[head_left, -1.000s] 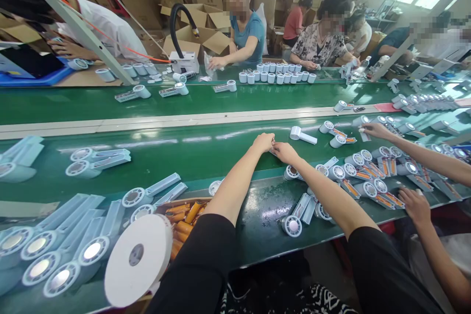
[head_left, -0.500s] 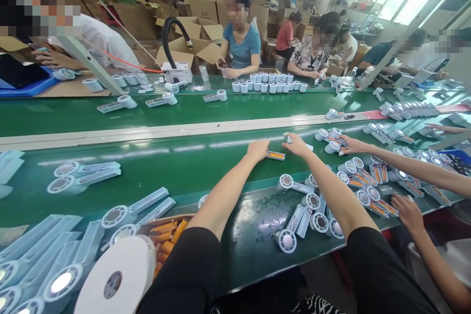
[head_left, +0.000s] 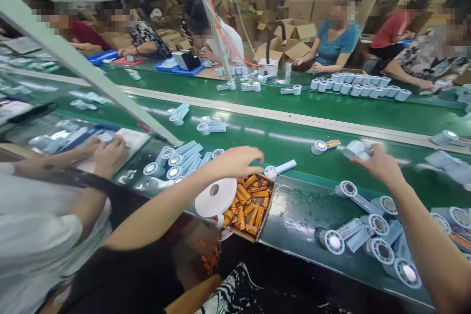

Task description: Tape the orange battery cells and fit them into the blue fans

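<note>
Holding a pale blue fan housing (head_left: 354,149) over the green belt (head_left: 287,146), the right hand (head_left: 380,164) is closed on the part; the left hand (head_left: 239,161), fingers loosely curved and apparently unloaded, hangs near the box (head_left: 271,197) of orange cells (head_left: 241,220). From where I stand, one fan unit (head_left: 319,147) on the belt has its cell seated, several housings (head_left: 334,242) on the counter (head_left: 294,206) appear unfilled, and many cells remain boxed

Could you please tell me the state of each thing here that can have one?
Right grip, closed on a fan housing
Neighbouring fan housing, holding an orange piece
Left grip, loosely open, nothing visible inside
Box, open, filled with orange cylinders
White roll, thickly wound
Background carton, flaps open
</note>
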Demonstrator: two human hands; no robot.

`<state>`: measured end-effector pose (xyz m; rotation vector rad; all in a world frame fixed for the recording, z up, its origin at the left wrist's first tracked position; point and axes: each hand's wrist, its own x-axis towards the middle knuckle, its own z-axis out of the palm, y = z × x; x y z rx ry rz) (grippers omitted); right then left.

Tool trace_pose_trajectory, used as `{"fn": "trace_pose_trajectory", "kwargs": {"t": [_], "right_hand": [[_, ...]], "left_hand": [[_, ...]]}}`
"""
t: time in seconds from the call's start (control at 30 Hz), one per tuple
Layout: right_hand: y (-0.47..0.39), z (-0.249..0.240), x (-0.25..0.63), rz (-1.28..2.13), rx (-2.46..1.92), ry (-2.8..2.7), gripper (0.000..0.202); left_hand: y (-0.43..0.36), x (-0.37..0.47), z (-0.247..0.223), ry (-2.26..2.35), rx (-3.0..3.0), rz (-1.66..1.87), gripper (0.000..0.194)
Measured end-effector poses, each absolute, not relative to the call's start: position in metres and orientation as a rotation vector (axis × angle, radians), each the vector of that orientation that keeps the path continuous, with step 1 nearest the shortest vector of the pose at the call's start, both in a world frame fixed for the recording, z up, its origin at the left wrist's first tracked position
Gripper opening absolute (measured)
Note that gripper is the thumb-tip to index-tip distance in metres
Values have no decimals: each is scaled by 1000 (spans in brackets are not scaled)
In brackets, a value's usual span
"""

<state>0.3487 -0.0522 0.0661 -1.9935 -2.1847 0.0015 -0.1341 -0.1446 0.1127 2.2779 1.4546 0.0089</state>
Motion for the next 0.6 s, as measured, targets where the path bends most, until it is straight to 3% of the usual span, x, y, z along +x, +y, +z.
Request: {"fn": "trace_pose_trajectory", "kwargs": {"t": [0.07,0.13,0.23,0.33,0.47,0.53,0.6], "right_hand": [[-90,55,327,135,-1971,-2251,71],[-131,41,295,153,-1764,-2458,74],[-171,19,245,57,-1549,-2719,65],[-181,12,216,-28,-1589,-2853,60],[-195,38,196,-11,-1621,-2771,54],[-217,59,174,318,-1523,-2618,55],[-248,73,138,911,-1310,-2458,67]], "left_hand": [[-216,-186,112,1503,2168,-105,48],[-270,-217,101,1656,2059,-176,74],[-307,-231,74,1821,1928,-232,94],[-308,-232,54,1825,1894,-189,93],[-314,-231,46,1819,1887,-59,81],[-327,-223,50,1909,1996,166,73],[-341,-210,56,1960,2213,522,63]]}}
